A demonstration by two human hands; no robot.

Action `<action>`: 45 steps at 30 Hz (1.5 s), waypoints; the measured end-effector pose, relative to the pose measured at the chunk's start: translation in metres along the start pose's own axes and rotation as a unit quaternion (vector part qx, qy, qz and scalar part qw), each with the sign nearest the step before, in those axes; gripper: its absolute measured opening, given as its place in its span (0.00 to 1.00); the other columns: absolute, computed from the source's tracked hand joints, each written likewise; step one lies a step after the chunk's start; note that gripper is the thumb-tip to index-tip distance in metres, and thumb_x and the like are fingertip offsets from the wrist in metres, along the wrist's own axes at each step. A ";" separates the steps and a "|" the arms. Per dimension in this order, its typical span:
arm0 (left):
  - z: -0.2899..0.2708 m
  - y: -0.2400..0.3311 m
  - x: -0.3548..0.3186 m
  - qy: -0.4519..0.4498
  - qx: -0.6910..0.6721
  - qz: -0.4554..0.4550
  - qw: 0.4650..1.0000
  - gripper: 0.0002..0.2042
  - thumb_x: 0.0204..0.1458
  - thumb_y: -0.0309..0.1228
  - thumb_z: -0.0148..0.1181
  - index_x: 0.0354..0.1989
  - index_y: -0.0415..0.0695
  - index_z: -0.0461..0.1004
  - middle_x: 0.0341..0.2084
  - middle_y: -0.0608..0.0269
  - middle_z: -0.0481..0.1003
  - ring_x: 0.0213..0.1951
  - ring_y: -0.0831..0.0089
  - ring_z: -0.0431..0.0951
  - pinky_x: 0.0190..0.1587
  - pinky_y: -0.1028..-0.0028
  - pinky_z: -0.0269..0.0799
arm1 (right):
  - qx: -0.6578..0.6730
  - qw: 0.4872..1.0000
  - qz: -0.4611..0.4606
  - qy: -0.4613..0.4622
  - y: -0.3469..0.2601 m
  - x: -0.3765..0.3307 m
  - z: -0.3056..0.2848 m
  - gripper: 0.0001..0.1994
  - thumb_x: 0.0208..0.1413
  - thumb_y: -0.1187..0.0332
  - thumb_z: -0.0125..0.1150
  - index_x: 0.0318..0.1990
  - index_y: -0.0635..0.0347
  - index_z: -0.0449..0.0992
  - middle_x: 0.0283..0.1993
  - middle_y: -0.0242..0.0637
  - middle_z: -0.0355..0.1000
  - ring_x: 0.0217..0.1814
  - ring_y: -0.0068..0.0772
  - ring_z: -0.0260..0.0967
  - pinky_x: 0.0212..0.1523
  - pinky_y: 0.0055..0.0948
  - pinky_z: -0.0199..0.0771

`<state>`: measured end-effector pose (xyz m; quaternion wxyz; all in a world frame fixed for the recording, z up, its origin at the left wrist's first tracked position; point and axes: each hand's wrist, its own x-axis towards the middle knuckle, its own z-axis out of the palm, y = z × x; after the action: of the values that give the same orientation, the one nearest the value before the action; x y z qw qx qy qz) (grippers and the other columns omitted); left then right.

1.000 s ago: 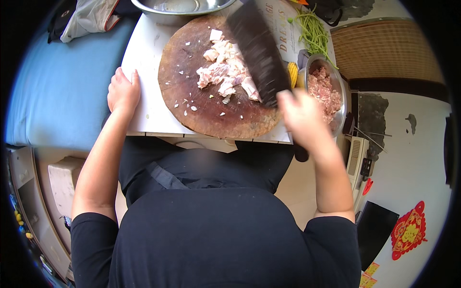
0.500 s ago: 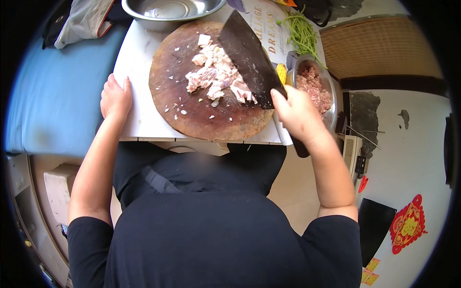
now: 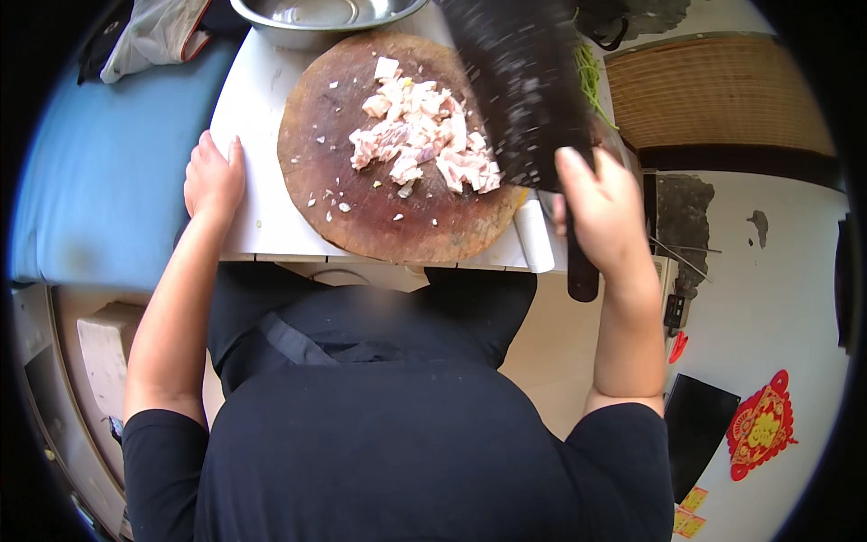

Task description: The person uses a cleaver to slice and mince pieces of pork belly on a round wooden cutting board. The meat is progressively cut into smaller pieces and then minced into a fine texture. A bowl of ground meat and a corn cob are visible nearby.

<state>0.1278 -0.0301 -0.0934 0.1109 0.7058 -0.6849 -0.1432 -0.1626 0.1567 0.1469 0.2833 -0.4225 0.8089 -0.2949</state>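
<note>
My right hand (image 3: 603,208) is closed around the dark handle of a broad cleaver (image 3: 519,99). Its black blade, flecked with bits and blurred by motion, is raised over the right side of a round wooden chopping board (image 3: 370,226). Chopped pale pink meat (image 3: 415,126) lies heaped in the board's middle, with small scraps scattered around it. My left hand (image 3: 214,176) rests on the left edge of the white table (image 3: 262,135), fingers stretched out and holding nothing. The blade and my right hand largely hide the bowl of minced meat at the right.
A steel basin (image 3: 316,38) stands behind the board. Green long beans (image 3: 589,77) lie at the table's far right. A white, handle-like object (image 3: 535,235) sits beside the board's right edge. Left of the table is a blue padded surface (image 3: 117,181) with a pale cloth (image 3: 153,41) on it.
The cleaver has lifted off the meat and moved right, now covering the corn and most of the minced-meat bowl. The right edge of the chopped heap has spread slightly. My left hand has barely moved.
</note>
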 end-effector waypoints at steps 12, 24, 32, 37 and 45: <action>-0.004 0.004 -0.001 0.004 -0.005 -0.003 1.000 0.30 0.57 0.50 0.41 0.60 0.39 0.56 0.53 0.47 0.65 0.54 0.52 0.67 0.55 0.60 0.64 | -0.015 1.000 -0.006 0.010 -0.004 0.010 -0.013 0.16 0.59 0.58 0.51 0.28 0.63 0.68 0.16 0.28 0.64 0.17 0.16 0.61 0.19 0.22 0.64; 0.000 0.002 -0.001 0.002 0.002 -0.003 1.000 0.30 0.57 0.52 0.40 0.60 0.39 0.56 0.52 0.46 0.66 0.54 0.52 0.67 0.55 0.60 0.64 | -0.003 1.000 -0.015 -0.028 -0.009 0.026 -0.016 0.16 0.59 0.58 0.50 0.28 0.63 0.69 0.16 0.29 0.64 0.16 0.21 0.62 0.20 0.23 0.64; 0.000 0.005 0.004 -0.008 0.000 -0.002 1.000 0.31 0.57 0.51 0.40 0.61 0.39 0.55 0.54 0.47 0.65 0.55 0.53 0.66 0.56 0.60 0.62 | -0.220 0.972 -0.058 -0.065 0.013 0.037 0.003 0.17 0.57 0.58 0.49 0.34 0.69 0.71 0.29 0.50 0.73 0.31 0.48 0.71 0.36 0.37 0.70; 0.006 -0.003 -0.001 0.003 0.014 -0.002 1.000 0.31 0.57 0.51 0.40 0.61 0.39 0.55 0.54 0.47 0.65 0.55 0.53 0.66 0.56 0.61 0.63 | 0.028 0.999 -0.037 -0.011 -0.003 0.018 -0.009 0.15 0.60 0.59 0.49 0.31 0.63 0.71 0.19 0.28 0.67 0.16 0.17 0.61 0.19 0.20 0.63; 0.003 -0.002 0.000 -0.007 0.005 -0.002 1.000 0.31 0.57 0.52 0.40 0.60 0.39 0.55 0.54 0.47 0.65 0.55 0.53 0.66 0.56 0.60 0.62 | -0.101 0.992 0.025 -0.067 -0.002 0.026 -0.007 0.17 0.57 0.58 0.49 0.33 0.67 0.71 0.21 0.38 0.70 0.20 0.28 0.66 0.25 0.29 0.69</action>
<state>0.1281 -0.0298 -0.0972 0.1019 0.7068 -0.6849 -0.1449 -0.1788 0.1353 0.1472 0.3003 -0.4470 0.8241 -0.1755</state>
